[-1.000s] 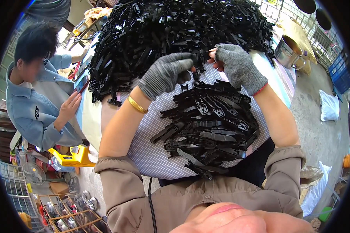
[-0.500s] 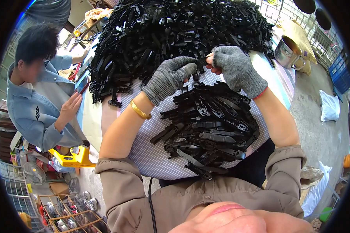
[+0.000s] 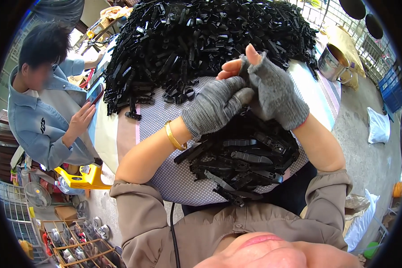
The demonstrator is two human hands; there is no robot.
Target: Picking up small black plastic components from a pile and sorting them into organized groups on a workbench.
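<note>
Touching each other in the head view, the left hand (image 3: pixel 215 107) and the right hand (image 3: pixel 274 87) are standing over the far side of the small heap (image 3: pixel 236 169). The left hand is bending its fingers against the right glove (image 3: pixel 286 103); whether it is gripping anything there I cannot tell. The right hand is looking unclenched, its bare thumb pointing toward twelve, apart from fingertips pointing toward nine; no part is showing in it, though the overlap is hiding its palm. On the cloth (image 3: pixel 167 183), black parts (image 3: pixel 251 157) are lying in two masses: the big heap (image 3: pixel 210 33) at twelve from the hands, the small heap at six. The step in hand is seeming to be glove against glove, perhaps a settling of the right one, rather than work on a part. Handling one next would be calling for parted hands and a fingertip pinch on a single slim piece, since its neighbours are lying crossed and touching. At nine, a co-worker's hand (image 3: pixel 81 118) is resting by a phone (image 3: pixel 95 94).
</note>
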